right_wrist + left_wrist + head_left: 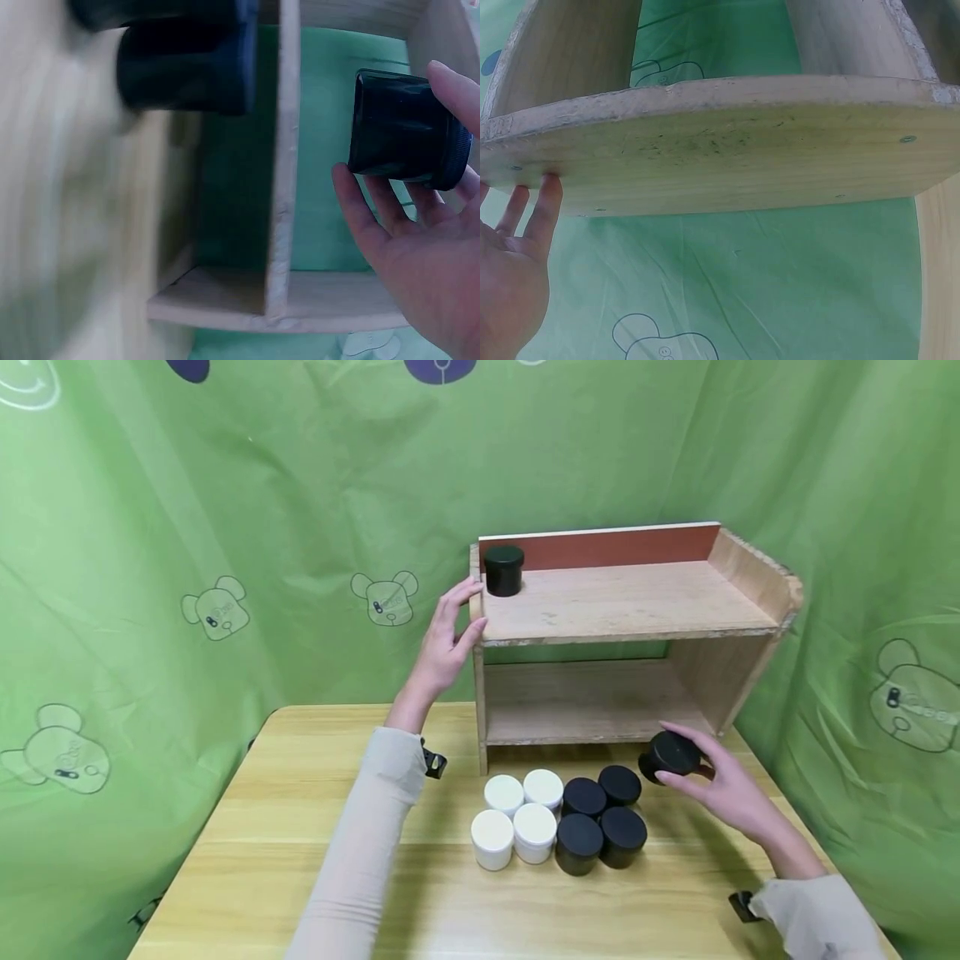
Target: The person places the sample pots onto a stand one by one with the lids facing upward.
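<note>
Left hand (450,635): fingers straight, laid flat vs. the left end panel of the wooden shelf (622,602); nothing is gripped. In the left wrist view the fingertips (550,184) are seen touching the panel edge.
Risk, left side: shelf is only steadied by flat fingers, so a knock from the other side could probably slide or rock it on the table (300,810).
Jar on top shelf (503,570): black, upright, at the far left corner, just beside the left hand. A shelf jolt could likely tip it or roll it off the open front.
White jars (516,817): four, bunched in a square on the table in front of the shelf.
Black jars on table (602,814): four, packed touching next to the white ones. A low sweep of an arm could knock them over, one into the next.
Held black jar (670,754): tilted on its side, lid end toward the hand, near the lower shelf's front right, above the table.
Right hand (723,789): fingers and thumb curled round the held jar (405,127); grip looks light, mostly fingertips.
Risk, right side: smooth round jar, loosely held and tilted, so a slip is judged possible; a drop would land it near the cluster.
</note>
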Available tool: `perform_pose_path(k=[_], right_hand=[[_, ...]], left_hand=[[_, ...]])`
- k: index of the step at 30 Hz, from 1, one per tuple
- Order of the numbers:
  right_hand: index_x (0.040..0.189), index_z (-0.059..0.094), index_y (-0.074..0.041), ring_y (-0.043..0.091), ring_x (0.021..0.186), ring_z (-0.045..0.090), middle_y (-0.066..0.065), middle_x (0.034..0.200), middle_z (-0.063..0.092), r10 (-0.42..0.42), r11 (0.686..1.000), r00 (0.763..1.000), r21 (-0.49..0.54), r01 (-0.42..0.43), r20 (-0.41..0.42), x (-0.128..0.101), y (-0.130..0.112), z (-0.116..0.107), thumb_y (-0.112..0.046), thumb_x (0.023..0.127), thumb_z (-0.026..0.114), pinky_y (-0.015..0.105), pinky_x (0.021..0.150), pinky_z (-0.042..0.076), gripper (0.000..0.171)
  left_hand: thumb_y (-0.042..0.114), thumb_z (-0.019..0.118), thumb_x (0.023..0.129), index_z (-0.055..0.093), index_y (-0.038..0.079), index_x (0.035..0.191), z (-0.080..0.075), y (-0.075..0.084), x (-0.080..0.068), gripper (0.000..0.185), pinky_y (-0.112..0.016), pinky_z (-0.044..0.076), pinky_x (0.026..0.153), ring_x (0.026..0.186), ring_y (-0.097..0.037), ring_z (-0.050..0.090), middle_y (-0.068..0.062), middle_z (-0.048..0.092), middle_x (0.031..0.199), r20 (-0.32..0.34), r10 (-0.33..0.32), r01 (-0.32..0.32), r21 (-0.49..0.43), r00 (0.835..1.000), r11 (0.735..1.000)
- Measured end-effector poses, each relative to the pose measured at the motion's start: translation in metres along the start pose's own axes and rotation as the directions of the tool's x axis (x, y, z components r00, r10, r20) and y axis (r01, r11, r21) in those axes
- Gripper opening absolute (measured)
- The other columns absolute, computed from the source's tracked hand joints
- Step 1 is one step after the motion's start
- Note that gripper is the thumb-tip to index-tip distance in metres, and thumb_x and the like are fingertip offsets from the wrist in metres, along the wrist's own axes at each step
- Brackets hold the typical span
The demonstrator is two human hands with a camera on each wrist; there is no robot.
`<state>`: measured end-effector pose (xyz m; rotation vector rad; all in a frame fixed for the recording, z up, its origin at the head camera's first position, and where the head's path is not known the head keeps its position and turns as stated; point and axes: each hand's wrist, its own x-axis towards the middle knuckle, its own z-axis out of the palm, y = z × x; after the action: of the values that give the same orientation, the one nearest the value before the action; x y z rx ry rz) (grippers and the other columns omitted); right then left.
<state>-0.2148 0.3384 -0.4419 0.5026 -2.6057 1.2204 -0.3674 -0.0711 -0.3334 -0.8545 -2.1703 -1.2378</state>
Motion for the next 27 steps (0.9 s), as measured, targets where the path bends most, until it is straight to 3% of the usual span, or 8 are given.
perform_pose_path(k=[3,11,15,21,27], right_hand=[[0.157,0.044,-0.014,-0.015,0.115,0.052,0.025,0.148,0.05,-0.027,0.999,0.999,0.038,0.028,-0.033,0.005,-0.008,-0.002,-0.007,0.093,0.077,0.001,0.093,0.043,0.072],[0.156,0.046,-0.018,-0.007,0.111,0.059,-0.009,0.136,0.052,-0.043,0.995,0.995,0.09,0.051,-0.086,0.024,-0.042,-0.009,-0.001,0.091,0.077,0.008,0.085,0.054,0.073],[0.156,0.047,-0.021,-0.005,0.11,0.061,-0.009,0.135,0.053,-0.064,0.992,0.994,0.102,0.074,-0.092,0.035,-0.062,-0.012,-0.001,0.091,0.076,0.01,0.083,0.056,0.074],[0.156,0.047,-0.025,-0.004,0.116,0.059,-0.009,0.135,0.054,-0.103,0.988,0.989,0.103,0.114,-0.106,0.054,-0.092,-0.013,-0.002,0.09,0.078,0.004,0.094,0.048,0.076],[0.155,0.049,-0.023,-0.002,0.114,0.06,0.002,0.138,0.055,-0.137,0.983,0.984,0.103,0.149,-0.117,0.074,-0.121,-0.015,-0.001,0.088,0.079,0.006,0.09,0.05,0.077]], left_hand=[[0.031,0.053,0.107,0.041,0.024,0.155,0.001,0.0,0.0,0.05,-0.053,0.027,0.127,0.155,-0.015,0.03,0.002,0.032,0.168,-0.009,0.006,-0.006,-0.007,1.0,1.0],[0.034,0.052,0.107,0.04,0.025,0.156,0.002,0.0,0.0,0.051,-0.056,0.028,0.126,0.155,-0.013,0.029,0.003,0.03,0.169,0.006,-0.005,0.005,0.002,1.0,1.0],[0.034,0.052,0.107,0.04,0.023,0.156,0.002,-0.001,0.0,0.051,-0.056,0.027,0.126,0.155,-0.014,0.029,0.003,0.03,0.169,0.006,-0.001,0.001,0.003,1.0,1.0],[0.031,0.052,0.107,0.04,0.022,0.156,0.001,0.0,0.0,0.051,-0.055,0.028,0.126,0.155,-0.015,0.029,0.003,0.03,0.169,-0.005,0.006,-0.006,0.001,1.0,1.0],[0.031,0.053,0.107,0.04,0.022,0.156,0.0,0.001,0.0,0.051,-0.054,0.028,0.126,0.155,-0.014,0.029,0.001,0.031,0.169,0.001,0.002,-0.002,-0.002,1.0,1.0]])
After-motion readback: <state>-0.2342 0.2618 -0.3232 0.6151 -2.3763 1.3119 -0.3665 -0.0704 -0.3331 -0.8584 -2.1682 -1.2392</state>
